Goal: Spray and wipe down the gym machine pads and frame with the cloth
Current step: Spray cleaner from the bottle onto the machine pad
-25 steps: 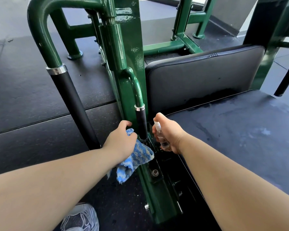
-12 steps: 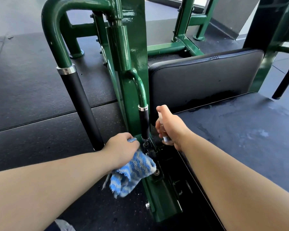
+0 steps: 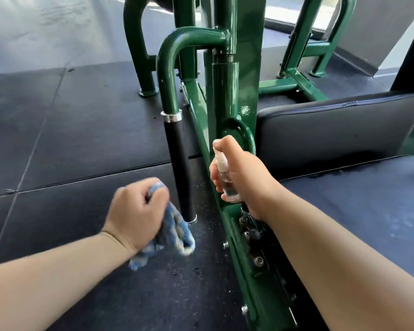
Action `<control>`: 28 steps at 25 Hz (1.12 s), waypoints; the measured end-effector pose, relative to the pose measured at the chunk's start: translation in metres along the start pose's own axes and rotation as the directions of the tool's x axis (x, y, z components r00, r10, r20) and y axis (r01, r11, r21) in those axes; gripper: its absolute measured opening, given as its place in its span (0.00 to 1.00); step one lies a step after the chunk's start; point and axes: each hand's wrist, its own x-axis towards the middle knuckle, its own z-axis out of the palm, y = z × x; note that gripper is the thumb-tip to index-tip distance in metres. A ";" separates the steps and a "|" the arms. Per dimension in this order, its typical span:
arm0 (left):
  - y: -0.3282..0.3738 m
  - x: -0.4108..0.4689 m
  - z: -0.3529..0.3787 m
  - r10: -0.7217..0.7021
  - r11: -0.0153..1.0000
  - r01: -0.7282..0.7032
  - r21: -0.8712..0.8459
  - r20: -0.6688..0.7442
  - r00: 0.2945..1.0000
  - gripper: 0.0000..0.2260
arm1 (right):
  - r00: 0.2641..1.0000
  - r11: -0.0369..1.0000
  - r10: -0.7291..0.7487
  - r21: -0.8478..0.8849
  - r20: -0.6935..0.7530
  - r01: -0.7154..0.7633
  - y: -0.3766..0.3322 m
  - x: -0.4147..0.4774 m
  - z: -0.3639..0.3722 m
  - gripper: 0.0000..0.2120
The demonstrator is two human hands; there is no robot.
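Gym: green machine frame (image 3: 246, 68), black pads (image 3: 332, 130), rubber floor tiles (image 3: 58, 130).

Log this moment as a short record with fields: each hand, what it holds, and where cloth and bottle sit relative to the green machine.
left hand: grips the blue cloth; motion-blurred
cloth position: beside the lower end of the black grip; contact unclear
right hand: holds the spray bottle, index finger on its pump
bottle position: in front of the green frame, right of the grip
pads: back pad upright; seat pad streaky
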 end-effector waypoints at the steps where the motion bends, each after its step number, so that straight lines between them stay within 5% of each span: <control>1: -0.009 0.009 -0.008 -0.058 0.998 0.058 -0.002 -0.073 0.996 0.19 | 1.000 1.000 0.000 0.022 -0.014 0.000 -0.003 0.001 0.005 0.22; 8: -0.023 0.033 -0.014 -0.241 0.970 0.232 -0.070 -0.163 0.957 0.15 | 0.999 0.999 0.042 -0.001 -0.034 -0.043 0.008 0.002 0.015 0.20; 16: -0.030 0.019 0.012 -0.366 0.929 0.365 -0.057 -0.006 0.931 0.17 | 0.977 0.958 0.211 -0.202 0.027 -0.201 0.058 0.006 0.017 0.20; 18: -0.035 0.015 0.019 -0.427 0.895 0.430 -0.121 0.049 0.903 0.10 | 0.964 0.948 0.262 -0.200 0.042 -0.248 0.066 0.008 0.017 0.20; 20: -0.043 0.011 0.023 -0.484 0.863 0.492 -0.111 0.089 0.870 0.02 | 0.927 0.929 0.355 -0.159 0.119 -0.335 0.077 0.011 0.018 0.16; 22: -0.052 0.006 0.029 -0.484 0.871 0.490 -0.023 0.126 0.866 0.05 | 0.916 0.938 0.345 -0.058 0.203 -0.340 0.096 0.017 0.028 0.05; 24: -0.059 -0.002 0.037 -0.481 0.875 0.481 0.045 0.188 0.856 0.05 | 0.955 0.961 0.264 -0.116 0.133 -0.250 0.125 0.028 0.042 0.01; 28: -0.071 -0.011 0.054 -0.490 0.872 0.467 0.149 0.277 0.827 0.07 | 0.973 0.959 0.232 -0.167 0.000 -0.229 0.181 0.041 0.064 0.09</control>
